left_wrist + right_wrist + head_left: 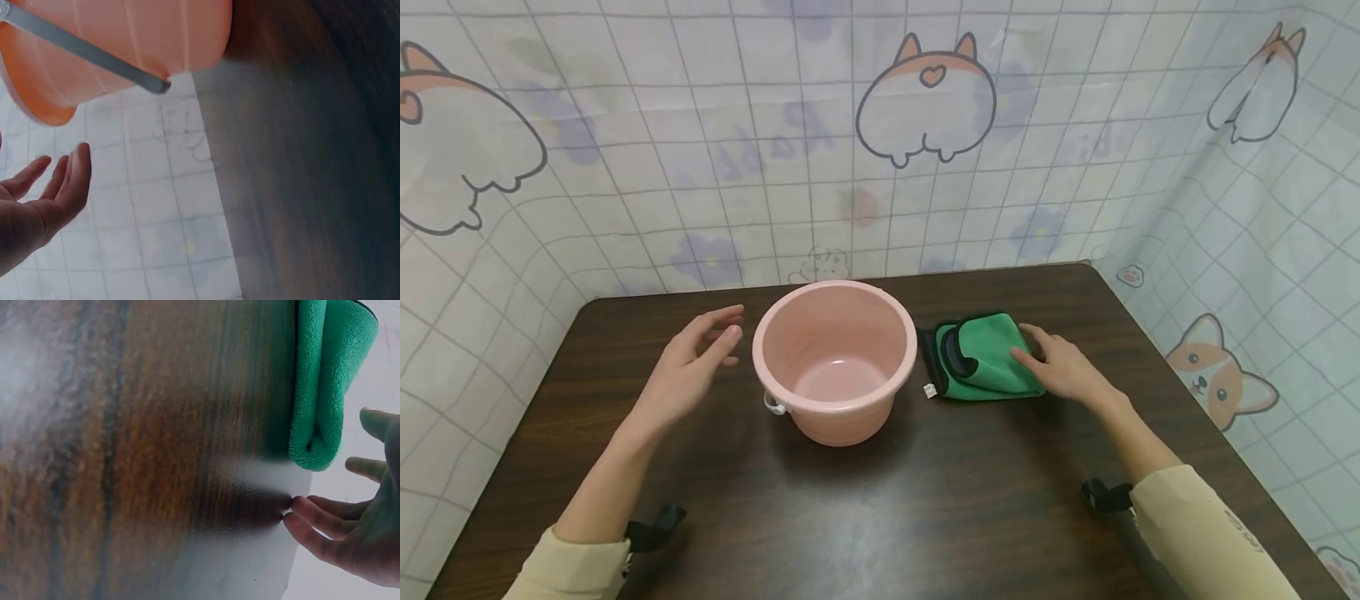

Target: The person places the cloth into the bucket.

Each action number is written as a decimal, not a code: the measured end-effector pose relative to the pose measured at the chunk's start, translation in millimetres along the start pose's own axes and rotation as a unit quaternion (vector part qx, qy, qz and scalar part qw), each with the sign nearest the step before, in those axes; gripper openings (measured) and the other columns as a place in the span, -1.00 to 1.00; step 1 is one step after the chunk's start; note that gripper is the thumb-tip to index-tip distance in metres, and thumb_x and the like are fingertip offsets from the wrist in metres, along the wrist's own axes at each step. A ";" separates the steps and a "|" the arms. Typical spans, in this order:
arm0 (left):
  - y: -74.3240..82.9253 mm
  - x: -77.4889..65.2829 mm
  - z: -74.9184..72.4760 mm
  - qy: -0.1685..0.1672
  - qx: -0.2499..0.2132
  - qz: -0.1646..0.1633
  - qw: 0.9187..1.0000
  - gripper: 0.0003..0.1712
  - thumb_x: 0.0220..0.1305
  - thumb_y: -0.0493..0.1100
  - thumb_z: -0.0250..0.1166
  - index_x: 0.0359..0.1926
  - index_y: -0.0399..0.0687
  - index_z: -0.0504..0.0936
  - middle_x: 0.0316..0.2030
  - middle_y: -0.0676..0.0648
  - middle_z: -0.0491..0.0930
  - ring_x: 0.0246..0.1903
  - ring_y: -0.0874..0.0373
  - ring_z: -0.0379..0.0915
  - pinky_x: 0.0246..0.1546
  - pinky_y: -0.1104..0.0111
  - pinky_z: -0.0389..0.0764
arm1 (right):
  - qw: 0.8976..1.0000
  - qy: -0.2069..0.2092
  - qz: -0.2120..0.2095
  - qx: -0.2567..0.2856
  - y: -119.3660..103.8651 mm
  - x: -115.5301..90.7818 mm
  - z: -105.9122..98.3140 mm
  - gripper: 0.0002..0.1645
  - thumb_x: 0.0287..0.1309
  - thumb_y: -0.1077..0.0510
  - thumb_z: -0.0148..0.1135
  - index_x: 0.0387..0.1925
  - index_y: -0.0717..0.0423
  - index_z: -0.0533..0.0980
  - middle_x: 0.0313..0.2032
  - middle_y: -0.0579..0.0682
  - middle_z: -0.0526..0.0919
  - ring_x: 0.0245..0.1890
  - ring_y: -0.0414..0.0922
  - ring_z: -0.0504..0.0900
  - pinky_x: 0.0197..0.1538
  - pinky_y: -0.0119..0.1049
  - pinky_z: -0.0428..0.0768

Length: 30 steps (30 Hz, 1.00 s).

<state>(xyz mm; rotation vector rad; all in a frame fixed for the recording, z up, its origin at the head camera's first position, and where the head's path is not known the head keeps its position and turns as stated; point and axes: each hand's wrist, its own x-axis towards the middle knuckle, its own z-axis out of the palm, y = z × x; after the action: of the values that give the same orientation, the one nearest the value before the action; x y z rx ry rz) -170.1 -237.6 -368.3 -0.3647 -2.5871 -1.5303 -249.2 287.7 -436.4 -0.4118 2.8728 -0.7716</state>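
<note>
A pink plastic bucket (842, 427) stands upright in the middle of the table, its grey handle (87, 49) hanging down along the side. Left of its rim my left hand (688, 360) hovers in the air, fingers slightly bent, holding nothing. A folded green cloth (996, 354) with black edging and a small white tag lies to the right of the bucket. My right hand (1063, 364) is at the cloth's right end. In the right wrist view two fingertips (300, 503) meet the tabletop just beyond the fold, and the thumb is spread apart; nothing is gripped.
The dark wood-grain table (857, 525) meets a white tiled-pattern wall covering (775, 183) at the back and sides, printed with cartoon dogs. Black straps (655, 529) circle both wrists by the beige sleeves (1202, 533).
</note>
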 end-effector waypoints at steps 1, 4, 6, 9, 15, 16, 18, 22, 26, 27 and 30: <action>1.3 0.5 1.2 -0.003 -0.019 -0.003 1.000 -0.41 0.62 0.04 0.07 0.49 -0.13 0.35 0.34 -0.18 0.40 0.20 -0.07 0.46 -0.02 0.41 0.66 | 1.000 0.002 -0.002 0.001 0.6 -0.6 0.4 -0.15 0.57 -0.19 -0.01 0.55 0.31 0.12 0.15 0.47 0.49 0.15 0.36 0.49 0.13 0.29 0.48; 4.2 2.1 3.9 -0.010 -0.064 -0.006 0.998 -0.39 0.63 0.02 0.06 0.51 -0.19 0.30 0.33 -0.23 0.39 0.18 0.04 0.48 0.01 0.39 0.66 | 1.000 0.006 -0.007 0.006 1.2 -1.6 0.7 -0.19 0.57 -0.16 0.01 0.53 0.31 0.15 0.08 0.42 0.53 0.09 0.31 0.54 0.09 0.24 0.52; 5.0 3.3 5.6 -0.013 -0.084 -0.011 0.996 -0.37 0.63 0.02 0.07 0.52 -0.22 0.28 0.32 -0.26 0.39 0.15 0.13 0.49 0.03 0.32 0.66 | 1.000 0.009 -0.010 0.009 1.3 -1.8 0.4 -0.21 0.57 -0.15 0.02 0.52 0.30 0.18 0.07 0.40 0.55 0.08 0.30 0.55 0.08 0.24 0.52; 5.3 4.7 8.1 -0.015 -0.110 -0.016 0.994 -0.34 0.63 0.00 0.07 0.54 -0.26 0.22 0.30 -0.32 0.38 0.10 0.19 0.50 0.02 0.28 0.67 | 1.000 0.009 -0.018 0.011 1.6 -1.5 -0.2 -0.23 0.57 -0.12 0.03 0.52 0.31 0.19 0.06 0.38 0.57 0.04 0.28 0.57 0.06 0.23 0.53; 5.9 6.0 13.5 -0.018 -0.146 -0.034 0.989 -0.31 0.61 0.00 0.10 0.55 -0.25 0.19 0.30 -0.32 0.37 0.12 0.14 0.46 0.00 0.35 0.67 | 0.999 0.002 -0.029 0.017 2.8 -1.9 -0.5 -0.26 0.55 -0.05 0.09 0.50 0.32 0.21 0.03 0.35 0.60 -0.05 0.19 0.62 -0.02 0.15 0.57; 5.6 6.0 14.2 -0.019 -0.148 -0.036 0.988 -0.31 0.61 -0.01 0.10 0.56 -0.24 0.19 0.31 -0.32 0.36 0.13 0.14 0.46 -0.01 0.36 0.67 | 0.999 0.000 -0.029 0.018 3.0 -2.4 -0.4 -0.26 0.54 -0.04 0.11 0.50 0.31 0.22 0.02 0.33 0.61 -0.07 0.17 0.63 -0.04 0.12 0.58; 5.7 5.9 15.5 -0.020 -0.151 -0.038 0.988 -0.32 0.61 -0.02 0.11 0.56 -0.23 0.19 0.31 -0.31 0.36 0.14 0.14 0.44 -0.01 0.37 0.66 | 0.999 -0.003 -0.032 0.022 3.1 -3.6 -0.4 -0.27 0.53 -0.01 0.13 0.50 0.32 0.23 -0.01 0.31 0.62 -0.13 0.12 0.62 -0.10 0.06 0.58; 5.9 6.1 18.1 -0.017 -0.155 -0.045 0.987 -0.33 0.60 -0.04 0.13 0.54 -0.24 0.22 0.30 -0.31 0.37 0.13 0.16 0.44 -0.01 0.38 0.66 | 0.999 -0.011 -0.032 0.030 2.2 -6.5 -0.9 -0.28 0.52 -0.01 0.16 0.49 0.29 0.24 -0.04 0.26 0.61 -0.27 0.01 0.57 -0.22 -0.07 0.51; 6.8 6.7 20.7 -0.013 -0.156 -0.051 0.986 -0.35 0.59 -0.06 0.14 0.51 -0.31 0.26 0.30 -0.32 0.38 0.11 0.19 0.47 -0.02 0.39 0.66 | 0.999 -0.020 -0.031 0.038 1.7 -8.5 -1.7 -0.28 0.51 -0.02 0.16 0.50 0.25 0.24 -0.12 0.20 0.58 -0.40 -0.05 0.45 -0.27 -0.11 0.42; 6.9 6.8 21.3 -0.012 -0.157 -0.052 0.986 -0.35 0.59 -0.07 0.15 0.50 -0.33 0.26 0.29 -0.33 0.38 0.11 0.18 0.47 -0.02 0.40 0.66 | 0.999 -0.022 -0.031 0.040 1.7 -8.8 -1.7 -0.28 0.51 -0.02 0.17 0.50 0.25 0.24 -0.16 0.19 0.56 -0.43 -0.04 0.43 -0.27 -0.10 0.40; 7.3 6.7 22.6 -0.011 -0.155 -0.056 0.986 -0.36 0.58 -0.08 0.16 0.49 -0.35 0.28 0.31 -0.31 0.37 0.11 0.16 0.48 -0.03 0.42 0.66 | 0.998 -0.025 -0.032 0.038 2.5 -9.9 -1.4 -0.27 0.50 0.00 0.19 0.50 0.25 0.24 -0.15 0.20 0.56 -0.36 -0.02 0.45 -0.24 -0.07 0.39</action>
<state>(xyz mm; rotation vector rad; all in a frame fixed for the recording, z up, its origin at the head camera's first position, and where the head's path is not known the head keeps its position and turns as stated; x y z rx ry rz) -174.0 -213.5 -371.5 -0.2670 -2.4205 -1.9844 -240.5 293.3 -435.9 -0.5070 2.7866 -0.8647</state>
